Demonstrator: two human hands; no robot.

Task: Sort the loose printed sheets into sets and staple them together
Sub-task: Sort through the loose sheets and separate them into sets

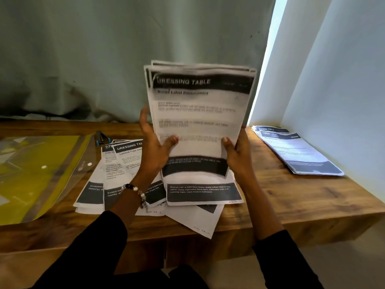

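wooden desk (291, 197) is where a bundle of printed sheets (200, 113) is stood upright, seemingly to be squared before stapling. the step is judged best done by tapping the lower edge on a flat spot, with the sides kept loosely guided so stray corners drop level. the bundle is held between both hands: the left hand (155, 149) is spread along its left edge with the thumb laid on the front page, and the right hand (235, 151) is wrapped round the right edge, thumb in front. loose sheets (125, 174) are fanned beneath and to the left. a finished pile (295, 151) lies well apart at the right, and the stapler (100, 138) near the left.
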